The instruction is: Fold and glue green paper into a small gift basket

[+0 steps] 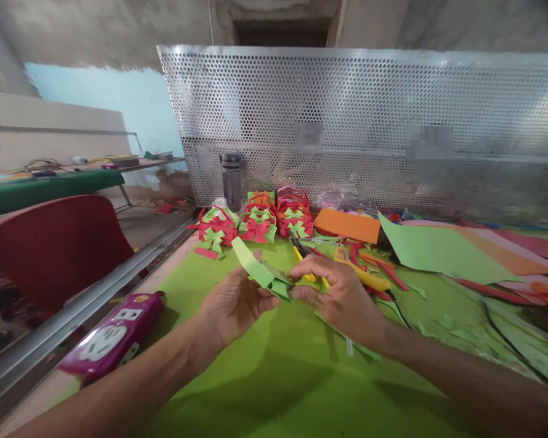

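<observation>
Both hands meet above the middle of the green-covered table [237, 377] on one folded piece of light green paper [258, 271]. My left hand [231, 304] is closed on it from the left and below, and a long flap sticks up past its fingers. At the paper's right end, my right hand [335, 295] pinches the folded part between thumb and fingers. Just behind the hands stand several small red and green paper baskets [258, 230] with handles and bows. A yellow glue gun [368, 278] lies beyond my right hand, its cable trailing right.
A purple power strip [119, 334] lies at the left table edge. Scissors [304, 255] with yellow handles, an orange paper sheet [347, 225], green sheets [442, 249] and scraps lie right. A dark bottle [231, 182] stands before the perforated metal panel [356, 109]; a red chair [59, 255] is left.
</observation>
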A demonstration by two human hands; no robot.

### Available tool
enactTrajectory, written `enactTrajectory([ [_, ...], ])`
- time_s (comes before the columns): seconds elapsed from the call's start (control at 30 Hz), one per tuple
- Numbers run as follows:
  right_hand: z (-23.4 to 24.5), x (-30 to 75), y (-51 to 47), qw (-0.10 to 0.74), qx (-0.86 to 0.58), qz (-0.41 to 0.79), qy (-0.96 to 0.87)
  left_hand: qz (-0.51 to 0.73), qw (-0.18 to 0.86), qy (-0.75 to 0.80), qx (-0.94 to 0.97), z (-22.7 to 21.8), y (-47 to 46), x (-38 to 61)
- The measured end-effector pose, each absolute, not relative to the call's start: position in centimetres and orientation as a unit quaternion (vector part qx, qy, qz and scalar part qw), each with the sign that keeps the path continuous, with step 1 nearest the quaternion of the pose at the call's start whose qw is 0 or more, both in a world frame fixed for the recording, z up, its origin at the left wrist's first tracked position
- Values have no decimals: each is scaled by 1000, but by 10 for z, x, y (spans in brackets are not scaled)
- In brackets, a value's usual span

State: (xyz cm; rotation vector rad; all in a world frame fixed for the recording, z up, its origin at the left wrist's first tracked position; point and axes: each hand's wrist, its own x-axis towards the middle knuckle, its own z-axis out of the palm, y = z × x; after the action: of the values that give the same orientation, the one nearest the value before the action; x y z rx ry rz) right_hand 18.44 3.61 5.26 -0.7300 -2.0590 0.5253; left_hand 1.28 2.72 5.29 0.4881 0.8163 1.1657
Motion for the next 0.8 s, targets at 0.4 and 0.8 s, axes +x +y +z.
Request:
enactTrajectory([
  [0.4,49,184,33,448,-259,87,-851,521,731,381,222,52,27,13],
  [0.8,48,184,33,445,-254,24,-858,518,737,376,218,52,27,12],
])
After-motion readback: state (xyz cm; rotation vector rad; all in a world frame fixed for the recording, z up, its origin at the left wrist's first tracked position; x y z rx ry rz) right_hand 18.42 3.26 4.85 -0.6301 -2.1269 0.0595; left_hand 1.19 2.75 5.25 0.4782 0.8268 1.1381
